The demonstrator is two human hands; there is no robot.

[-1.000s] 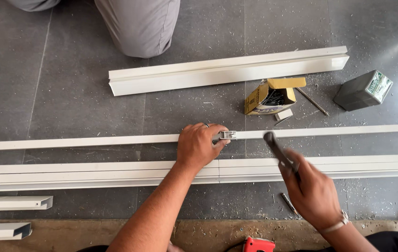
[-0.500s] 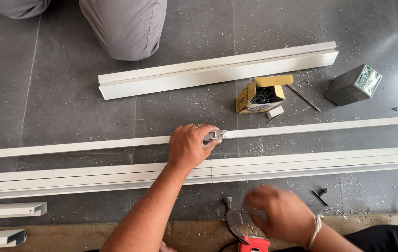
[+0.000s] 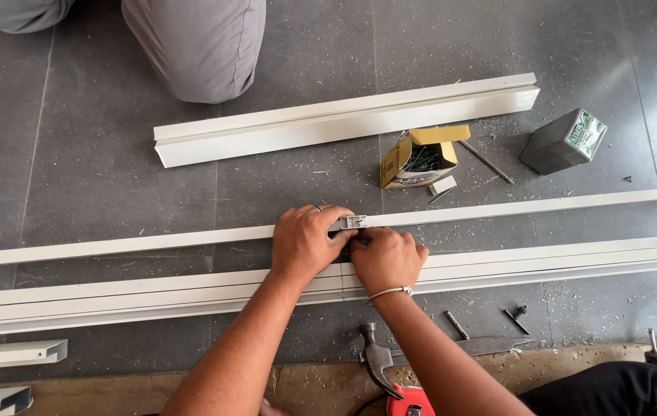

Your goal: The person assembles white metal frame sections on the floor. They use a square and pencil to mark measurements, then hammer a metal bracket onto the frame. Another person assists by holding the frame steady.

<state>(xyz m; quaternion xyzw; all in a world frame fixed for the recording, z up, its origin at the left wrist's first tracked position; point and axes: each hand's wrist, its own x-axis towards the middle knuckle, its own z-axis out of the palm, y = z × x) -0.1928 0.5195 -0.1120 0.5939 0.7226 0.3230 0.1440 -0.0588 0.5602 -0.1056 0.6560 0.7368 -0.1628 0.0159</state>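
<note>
Fingers of both hands now pinch metal clip on thin strip | right hand dropped hammer onto floor

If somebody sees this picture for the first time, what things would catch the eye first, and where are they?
First, the left hand and right hand, pressed together at the centre on a small metal bracket on a long white strip. Next, the open yellow box of nails just behind them on the grey floor. A hammer lies at the bottom edge.

Both hands pinch a metal bracket (on white strip)
</note>
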